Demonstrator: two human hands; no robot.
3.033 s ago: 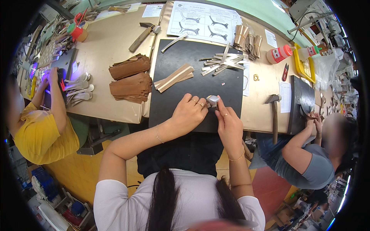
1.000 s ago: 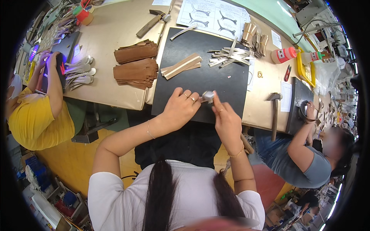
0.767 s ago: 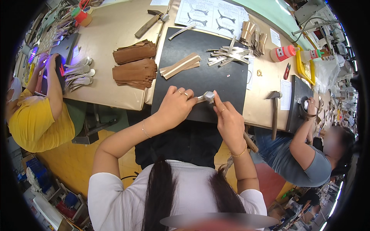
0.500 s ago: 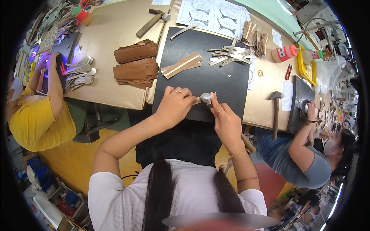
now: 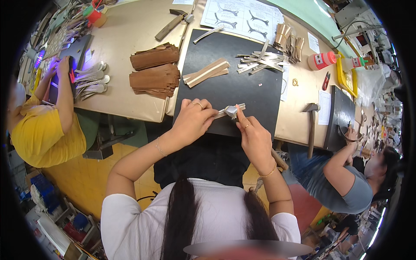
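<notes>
Yellow cloth covers the co-worker [image 5: 47, 134] at far left, whose arms reach over the tabletop [image 5: 121, 39]. Next come pale straps with rounded ends [image 5: 91, 82], then two stacks of brown leather strips [image 5: 154, 76], with a wooden-handled hammer [image 5: 173, 26] lying beyond them. On the black mat [image 5: 260, 95], crossed tan strips [image 5: 206, 73] lie ahead of the left grip [image 5: 193, 117], which pinches one end of a narrow pale strip [image 5: 222, 114]. This strip lies above the mat's near part, between the hands, its far end pointing rightward. Over it sits the silver head of a hammer [image 5: 232, 111], held close to the head by the right grip [image 5: 255, 136]; whether metal touches strip cannot be told. Farther right are a loose pile of pale strips [image 5: 260, 63], bundled strips [image 5: 290, 41], another hammer [image 5: 311, 130], a pinkish-red bottle [image 5: 321, 60] and a yellow tray [image 5: 349, 82].
</notes>
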